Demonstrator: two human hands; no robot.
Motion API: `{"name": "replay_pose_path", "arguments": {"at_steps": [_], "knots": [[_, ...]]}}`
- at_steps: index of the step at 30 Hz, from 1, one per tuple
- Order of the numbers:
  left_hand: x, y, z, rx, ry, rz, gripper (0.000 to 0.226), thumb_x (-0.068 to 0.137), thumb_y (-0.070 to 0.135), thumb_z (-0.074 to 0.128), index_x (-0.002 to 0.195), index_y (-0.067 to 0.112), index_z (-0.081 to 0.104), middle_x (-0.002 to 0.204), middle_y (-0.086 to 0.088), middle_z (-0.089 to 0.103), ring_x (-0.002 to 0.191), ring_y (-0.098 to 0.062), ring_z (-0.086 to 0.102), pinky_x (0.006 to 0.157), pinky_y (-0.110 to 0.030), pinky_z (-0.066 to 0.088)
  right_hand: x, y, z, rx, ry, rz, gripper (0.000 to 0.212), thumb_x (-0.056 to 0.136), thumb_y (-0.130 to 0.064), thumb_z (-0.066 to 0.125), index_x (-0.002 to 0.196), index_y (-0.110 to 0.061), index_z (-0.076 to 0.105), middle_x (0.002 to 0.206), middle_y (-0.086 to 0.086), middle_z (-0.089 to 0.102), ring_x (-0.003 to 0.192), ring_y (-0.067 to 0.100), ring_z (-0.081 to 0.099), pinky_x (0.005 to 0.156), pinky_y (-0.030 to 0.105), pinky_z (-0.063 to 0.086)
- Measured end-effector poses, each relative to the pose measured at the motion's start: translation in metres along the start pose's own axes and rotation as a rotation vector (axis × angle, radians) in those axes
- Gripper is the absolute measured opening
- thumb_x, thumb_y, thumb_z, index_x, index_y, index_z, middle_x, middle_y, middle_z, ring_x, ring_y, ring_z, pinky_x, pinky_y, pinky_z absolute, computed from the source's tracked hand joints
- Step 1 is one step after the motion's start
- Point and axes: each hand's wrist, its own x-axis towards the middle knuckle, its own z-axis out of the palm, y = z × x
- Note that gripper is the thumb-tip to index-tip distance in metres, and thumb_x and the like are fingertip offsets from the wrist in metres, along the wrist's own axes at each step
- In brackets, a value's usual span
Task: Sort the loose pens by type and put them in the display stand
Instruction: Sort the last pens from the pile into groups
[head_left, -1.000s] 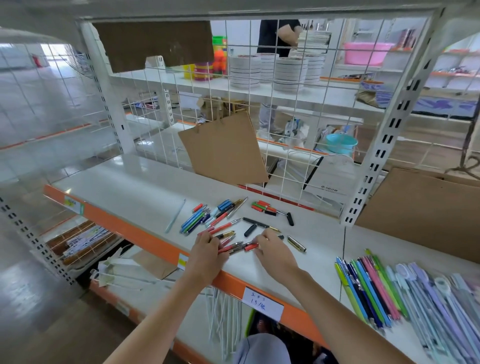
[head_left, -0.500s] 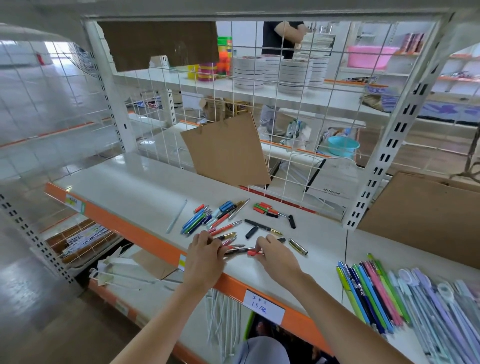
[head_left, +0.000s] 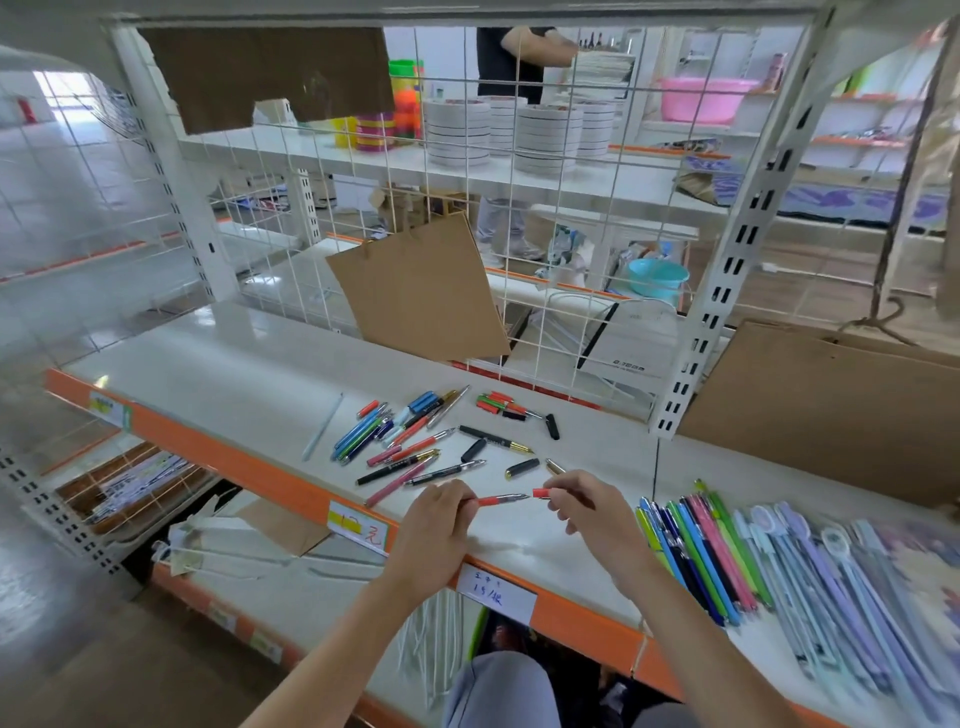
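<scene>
Both hands, half second ago flat among loose pens (head_left: 415, 441), now lifted off shelf (head_left: 249, 395). Left hand (head_left: 441, 525) pinches red pen (head_left: 501, 500); right hand (head_left: 592, 512) pinches red cap (head_left: 541, 493), tip-to-cap, just apart. Judgement: capping precedes sorting.

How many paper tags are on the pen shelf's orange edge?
3. The left tag near the shelf's end, the middle tag beside the left hand, the white tag below that hand. The right arm may hide more.
</scene>
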Motion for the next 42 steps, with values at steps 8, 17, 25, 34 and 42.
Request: {"name": "replay_pose_path", "arguments": {"at_steps": [8,17,25,34,42], "knots": [[-0.002,0.024,-0.007,0.011,-0.07,0.063,0.02,0.1,0.027,0.04,0.097,0.015,0.056,0.078,0.008,0.047,0.075,-0.012,0.046,0.065,-0.026,0.035,-0.012,0.0,-0.01,-0.096,-0.035,-0.08,0.014,0.094,-0.009,0.053,0.094,-0.014,0.065,0.075,-0.004,0.062,0.062,-0.001,0.052,0.058,0.012,0.044],[-0.003,0.065,-0.015,-0.246,-0.411,0.028,0.028,0.102,0.028,0.036,0.082,0.023,0.054,0.057,0.009,0.036,0.047,-0.005,0.031,0.049,-0.019,0.025,-0.02,-0.004,-0.022,0.597,-0.064,0.016,0.012,0.092,-0.004,0.056,0.086,0.004,0.062,0.06,0.0,0.047,0.058,0.012,0.041,0.054,0.02,0.035],[0.004,0.078,0.004,-0.115,-0.229,0.027,0.025,0.1,0.021,0.044,0.076,0.017,0.049,0.053,0.008,0.041,0.043,-0.009,0.035,0.045,-0.02,0.025,-0.021,-0.008,-0.018,0.588,0.141,0.12,0.018,0.091,-0.006,0.058,0.074,-0.001,0.06,0.059,0.002,0.047,0.055,0.012,0.037,0.051,0.021,0.033],[0.013,0.093,0.039,-0.077,-0.199,0.065,0.031,0.099,0.037,0.042,0.088,0.013,0.058,0.064,0.004,0.052,0.056,-0.014,0.045,0.055,-0.03,0.034,-0.013,-0.002,-0.021,0.324,0.191,0.202,0.023,0.096,-0.018,0.051,0.077,-0.006,0.057,0.063,0.001,0.048,0.056,0.01,0.041,0.054,0.02,0.035],[0.015,0.067,0.035,0.058,-0.242,0.059,0.015,0.096,0.028,0.049,0.098,0.019,0.061,0.093,0.004,0.056,0.078,-0.008,0.052,0.073,-0.022,0.045,-0.003,0.018,-0.049,-0.671,0.049,0.118,0.016,0.097,-0.024,0.048,0.102,-0.009,0.053,0.097,0.008,0.058,0.086,0.021,0.058,0.072,0.029,0.046]]}}
